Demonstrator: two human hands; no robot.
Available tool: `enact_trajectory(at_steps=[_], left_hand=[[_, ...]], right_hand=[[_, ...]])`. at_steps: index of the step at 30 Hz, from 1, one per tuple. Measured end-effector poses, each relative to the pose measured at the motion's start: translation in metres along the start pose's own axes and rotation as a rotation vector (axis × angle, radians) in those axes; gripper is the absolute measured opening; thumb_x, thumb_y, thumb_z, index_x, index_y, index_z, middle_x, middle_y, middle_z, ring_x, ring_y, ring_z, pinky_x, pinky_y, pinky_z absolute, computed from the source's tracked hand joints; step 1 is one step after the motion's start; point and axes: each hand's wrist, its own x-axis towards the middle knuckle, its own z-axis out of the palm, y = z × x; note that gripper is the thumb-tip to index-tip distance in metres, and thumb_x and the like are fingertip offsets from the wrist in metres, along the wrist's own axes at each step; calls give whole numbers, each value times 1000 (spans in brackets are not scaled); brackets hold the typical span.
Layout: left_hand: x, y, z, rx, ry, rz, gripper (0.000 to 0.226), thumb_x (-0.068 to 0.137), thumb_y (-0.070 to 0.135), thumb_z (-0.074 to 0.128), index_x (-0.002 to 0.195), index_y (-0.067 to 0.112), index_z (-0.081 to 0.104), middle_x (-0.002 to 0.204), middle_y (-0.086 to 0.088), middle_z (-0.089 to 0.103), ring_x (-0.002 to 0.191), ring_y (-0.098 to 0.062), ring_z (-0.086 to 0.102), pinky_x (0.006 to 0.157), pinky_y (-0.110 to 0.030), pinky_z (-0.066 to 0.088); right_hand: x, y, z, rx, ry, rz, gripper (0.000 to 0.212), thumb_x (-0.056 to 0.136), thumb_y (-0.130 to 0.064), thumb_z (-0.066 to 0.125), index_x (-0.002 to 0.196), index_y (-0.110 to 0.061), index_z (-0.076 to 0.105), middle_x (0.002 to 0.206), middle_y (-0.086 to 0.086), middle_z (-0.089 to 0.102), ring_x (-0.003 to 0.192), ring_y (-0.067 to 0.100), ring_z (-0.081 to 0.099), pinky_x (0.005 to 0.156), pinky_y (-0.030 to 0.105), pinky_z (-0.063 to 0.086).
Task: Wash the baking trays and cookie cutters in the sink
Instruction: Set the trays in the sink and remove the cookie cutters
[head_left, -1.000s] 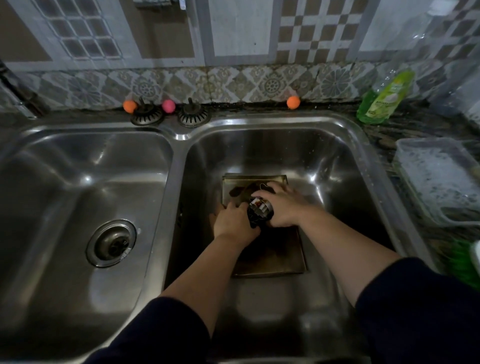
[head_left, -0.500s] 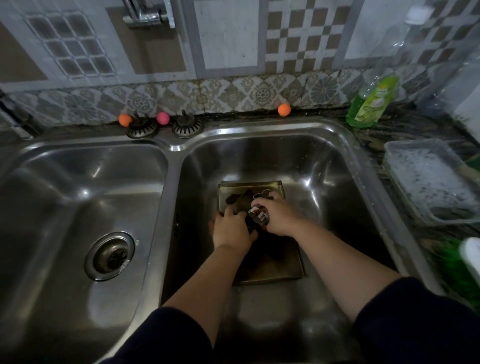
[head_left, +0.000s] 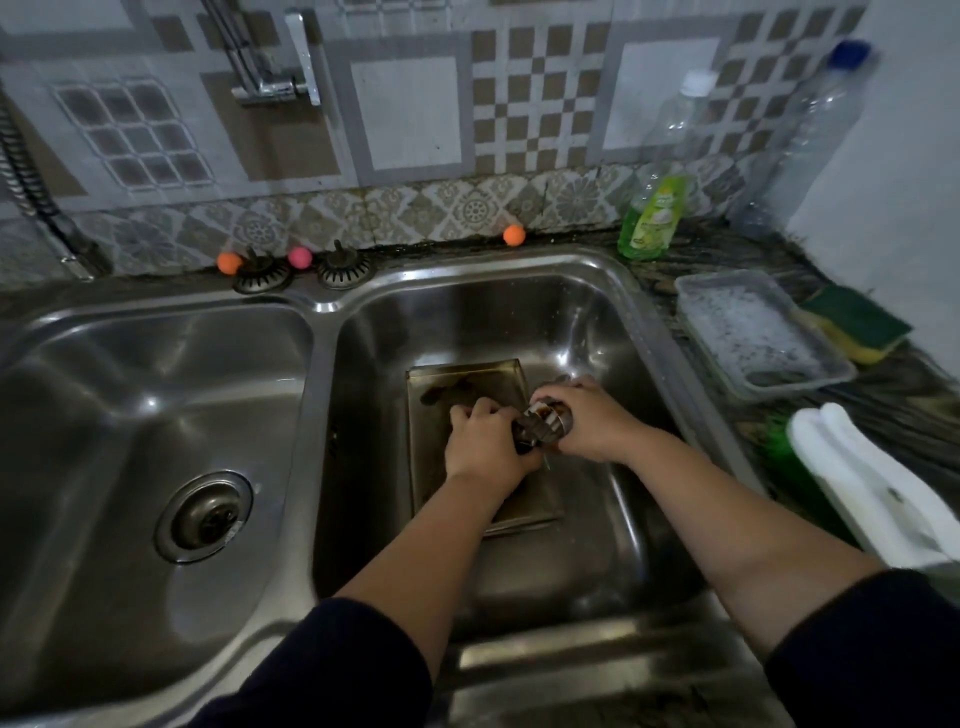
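both hands meet in the right basin of the double stainless steel sink (head_left: 332, 312). the right hand (head_left: 592, 423) grasps a small shiny metal cookie cutter (head_left: 545, 423), fingers curled over its far side. the left hand (head_left: 485, 441) touches the cutter's left edge with curled fingers, seemingly holding something dark; what it is cannot be told. under them a dark rectangular metal baking tray (head_left: 467, 379) lies flat on the basin floor. on the counter to the right are a green bottle of dish soap (head_left: 649, 218), a clear plastic tray (head_left: 758, 332) and a green and yellow sponge (head_left: 857, 325).
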Motion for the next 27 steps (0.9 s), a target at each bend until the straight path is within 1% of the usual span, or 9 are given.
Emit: enact_trajectory(at_steps=[3,7,9,12,16,19,22,25,27], left_hand=[[-17,14,11,19,-62,51,50,80,47,66,125,26,59,128,-4,50,119,-30,39,98,-38,42],[-37,24,24,40,-163,100,54,78,49,67,125,24,59,126,-6,50,117,-30,42,98,-39,43],[-44,25,29,67,-214,116,55,76,48,69,126,24,59,125,-6,51,116,-30,42,97,-39,44],[-50,26,33,84,-266,137,57,75,49,73,124,23,61,123,-7,51,115,-30,42,96,-38,44],[-53,26,35,15,-270,155,63,70,51,77,125,24,60,123,-8,51,116,-29,46,99,-37,42],[-52,26,36,-132,-261,162,68,68,42,83,127,18,58,122,-10,54,114,-26,54,96,-30,44],[-52,24,35,-185,-237,163,63,73,31,81,128,16,57,124,-10,56,115,-24,55,94,-26,42],[-51,15,34,-128,-235,140,53,82,26,73,131,19,55,133,-9,51,123,-25,49,103,-31,41],[-50,7,31,-51,-245,125,47,87,26,65,133,23,53,136,-9,47,127,-28,42,105,-39,41]], right_hand=[[-29,12,1,-10,-7,45,60,69,-14,77,121,-36,54,127,7,35,113,24,50,98,23,36],[-61,29,8,-41,-59,109,65,71,-20,78,129,-29,51,128,9,34,112,24,51,94,14,30],[-72,35,14,-62,-85,132,68,73,-21,77,134,-26,48,130,11,33,114,25,50,98,16,32],[-81,36,20,-86,-119,164,69,76,-19,75,137,-23,44,135,11,31,115,28,50,103,24,37],[-86,35,26,-127,-141,191,64,80,-18,71,137,-23,43,132,11,40,115,27,51,96,26,39],[-87,35,27,-144,-146,198,62,83,-18,69,138,-24,41,135,11,41,118,27,50,96,26,39],[-89,32,24,-160,-125,201,62,86,-15,63,141,-26,38,142,11,36,126,27,45,101,28,37],[-96,27,18,-130,-123,206,66,87,-6,57,144,-29,34,151,11,24,134,27,36,105,30,34],[-103,23,13,-114,-104,195,67,86,-4,58,143,-31,37,151,11,25,135,27,36,105,30,35]])
